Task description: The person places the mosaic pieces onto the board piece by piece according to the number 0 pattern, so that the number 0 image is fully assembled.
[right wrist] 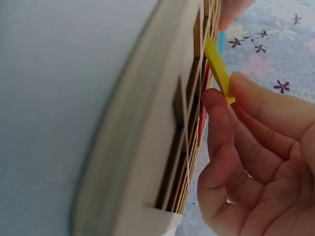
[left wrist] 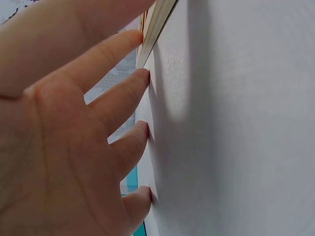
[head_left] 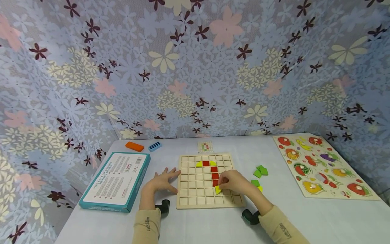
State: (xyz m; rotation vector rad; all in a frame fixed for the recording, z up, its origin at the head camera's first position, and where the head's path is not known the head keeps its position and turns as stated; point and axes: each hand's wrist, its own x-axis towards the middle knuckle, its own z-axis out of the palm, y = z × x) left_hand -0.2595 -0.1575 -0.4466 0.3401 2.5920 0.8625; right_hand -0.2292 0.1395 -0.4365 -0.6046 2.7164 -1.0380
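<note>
A wooden grid board point(head_left: 195, 205) lies on the white table. Down its middle runs a line of red square tiles point(head_left: 214, 169), with a yellow tile point(head_left: 199, 164) on either side of the top one. My right hand point(head_left: 234, 182) pinches a yellow tile point(right wrist: 220, 71) between thumb and fingertips. That tile is tilted over a cell just below the lowest red square. My left hand point(head_left: 161, 183) is spread, its thumb and index fingertip at the board's left edge. In the left wrist view, its other fingertips point(left wrist: 142, 129) rest on the tabletop.
A pattern card point(head_left: 205, 147) lies behind the board. Several green tiles point(head_left: 260, 170) are to the right, some over a yellow one. A teal-edged box point(head_left: 115, 179) sits left, with an orange block point(head_left: 134, 146) and a blue piece point(head_left: 155, 146) behind. A fruit puzzle board point(head_left: 326, 166) lies far right.
</note>
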